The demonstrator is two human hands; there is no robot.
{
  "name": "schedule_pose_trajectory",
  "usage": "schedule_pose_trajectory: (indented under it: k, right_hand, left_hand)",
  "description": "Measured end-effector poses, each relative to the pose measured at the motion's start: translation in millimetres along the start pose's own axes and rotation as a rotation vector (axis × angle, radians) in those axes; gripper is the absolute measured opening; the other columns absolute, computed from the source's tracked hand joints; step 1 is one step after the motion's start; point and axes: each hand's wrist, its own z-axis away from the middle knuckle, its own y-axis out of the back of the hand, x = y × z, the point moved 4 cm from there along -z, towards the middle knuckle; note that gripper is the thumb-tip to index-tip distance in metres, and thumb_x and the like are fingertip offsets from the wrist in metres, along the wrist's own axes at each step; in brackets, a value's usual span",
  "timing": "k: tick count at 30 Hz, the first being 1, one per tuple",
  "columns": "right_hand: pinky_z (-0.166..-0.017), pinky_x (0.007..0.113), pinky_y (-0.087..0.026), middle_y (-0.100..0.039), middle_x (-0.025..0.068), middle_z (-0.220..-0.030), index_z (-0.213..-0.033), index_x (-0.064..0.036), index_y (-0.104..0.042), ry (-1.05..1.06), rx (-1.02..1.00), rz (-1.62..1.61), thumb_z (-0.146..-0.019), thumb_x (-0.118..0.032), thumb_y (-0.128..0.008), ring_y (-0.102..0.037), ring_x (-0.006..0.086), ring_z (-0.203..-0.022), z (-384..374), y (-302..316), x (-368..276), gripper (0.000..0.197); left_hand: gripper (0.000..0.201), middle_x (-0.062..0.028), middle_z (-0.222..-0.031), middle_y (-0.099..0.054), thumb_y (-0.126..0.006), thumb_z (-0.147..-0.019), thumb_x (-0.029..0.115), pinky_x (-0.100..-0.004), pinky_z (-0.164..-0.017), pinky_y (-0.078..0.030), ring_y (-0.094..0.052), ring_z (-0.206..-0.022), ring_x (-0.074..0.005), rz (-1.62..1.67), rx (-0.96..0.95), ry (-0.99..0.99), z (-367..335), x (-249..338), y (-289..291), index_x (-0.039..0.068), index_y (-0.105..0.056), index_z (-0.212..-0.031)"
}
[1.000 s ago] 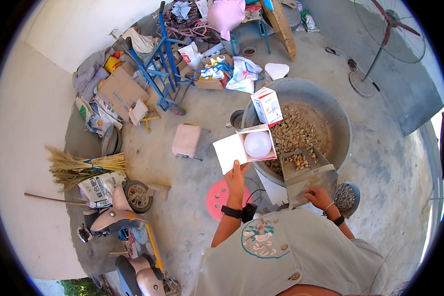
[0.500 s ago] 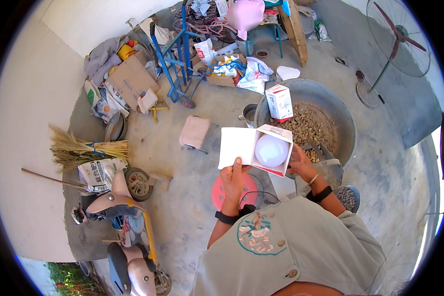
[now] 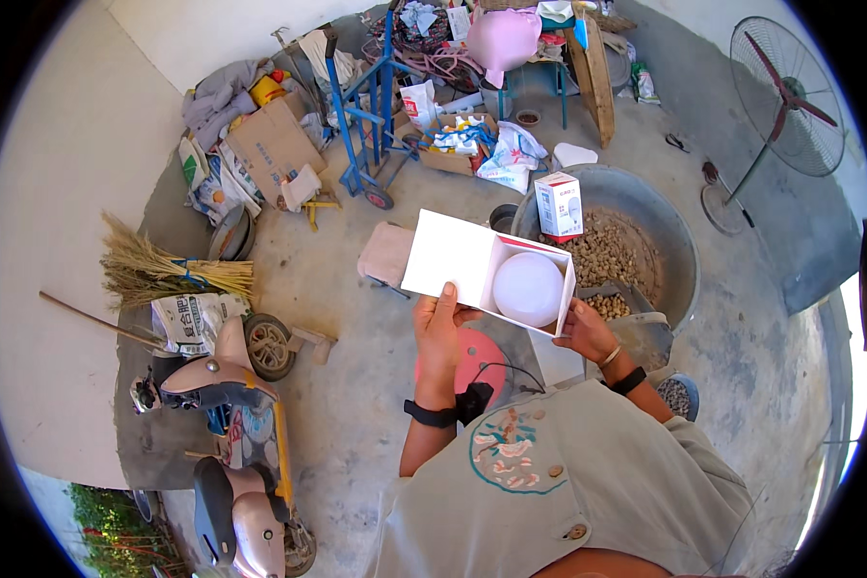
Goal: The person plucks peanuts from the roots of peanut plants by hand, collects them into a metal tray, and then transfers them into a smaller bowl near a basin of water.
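An opened white cardboard light bulb box [image 3: 450, 252] is up in front of me, its wide flap folded out to the left. Inside it shows the round white dome of a light bulb [image 3: 529, 289]. My left hand [image 3: 440, 323] grips the lower edge of the flap, thumb on top. On the box's lower right corner, my right hand [image 3: 588, 332] is closed, fingers along the side. A second bulb box [image 3: 559, 205], white with a red base and upright, stands at the near left part of a large grey tub [image 3: 689, 250].
Brown lumps [image 3: 607, 246] lie in the tub. Below my hands is a round red stool [image 3: 477, 356]; a small beige stool [image 3: 385, 252] stands left of the box. Farther out are a blue hand truck [image 3: 356, 116], a scooter [image 3: 250, 511], a straw bundle [image 3: 178, 265] and a standing fan [image 3: 785, 101].
The open box has tilted, its flap moving up and left and its bulb end turning toward me. Both hands keep hold of it. The whole view has shifted slightly.
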Motion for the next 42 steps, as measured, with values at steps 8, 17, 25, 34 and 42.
schedule_pose_trajectory:
  k: [8, 17, 25, 34, 42]
  right_hand:
    - [-0.058, 0.031, -0.049, -0.054, 0.0018, -0.103, -0.12, -0.019, -0.033, 0.006, -0.217, -0.124, -0.076, -0.031, -0.061, -0.056, 0.0156, -0.082, 13, -21, 6, 0.054]
    - [-0.057, 0.031, -0.052, -0.054, 0.0087, -0.1, -0.12, -0.009, -0.029, 0.186, -0.067, 0.083, -0.07, -0.022, -0.067, -0.059, 0.0182, -0.079, 23, -43, -5, 0.064]
    - [-0.058, 0.028, -0.05, -0.055, 0.0079, -0.094, -0.115, -0.002, -0.036, 0.199, 0.153, 0.441, -0.072, -0.008, -0.055, -0.058, 0.0162, -0.073, 20, -74, -16, 0.048]
    - [-0.084, 0.033, -0.041, -0.035, 0.0155, -0.124, -0.133, -0.0047, -0.011, 0.464, 0.001, 0.767, -0.065, -0.038, -0.07, -0.042, 0.0217, -0.109, 13, -84, -25, 0.096]
    - [-0.098, 0.035, -0.025, -0.023, 0.0182, -0.132, -0.134, -0.0041, -0.007, 0.344, -0.112, 0.781, -0.063, -0.037, -0.07, -0.028, 0.026, -0.121, 6, -109, -17, 0.101]
  left_hand:
    - [0.034, -0.0109, -0.099, -0.055, -0.043, -0.087, 0.026, -0.0321, -0.074, -0.046, -0.055, -0.089, -0.0182, 0.179, -0.161, 0.061, -4, -4, 4, 0.001, -0.044, -0.109]
    - [0.108, -0.0164, -0.119, -0.035, -0.08, -0.045, 0.031, -0.0364, -0.091, -0.033, -0.039, -0.11, -0.026, -0.312, -0.447, -0.257, 30, -47, -45, -0.002, -0.015, -0.125]
    - [0.116, -0.0194, -0.119, -0.03, -0.078, -0.048, 0.013, -0.0378, -0.087, -0.04, -0.041, -0.108, -0.0282, -0.555, -0.429, -0.353, 36, -44, -42, 0.0, 0.006, -0.128]
    - [0.08, -0.0134, -0.113, -0.04, -0.066, -0.06, 0.004, -0.0357, -0.089, -0.038, -0.044, -0.106, -0.0233, 0.021, -0.339, -0.063, 27, -62, 12, 0.0, -0.018, -0.123]
    - [0.077, -0.0109, -0.114, -0.044, -0.066, -0.062, 0.027, -0.032, -0.087, -0.039, -0.045, -0.105, -0.0216, 0.015, -0.446, 0.14, 20, -58, 36, -0.002, -0.028, -0.123]
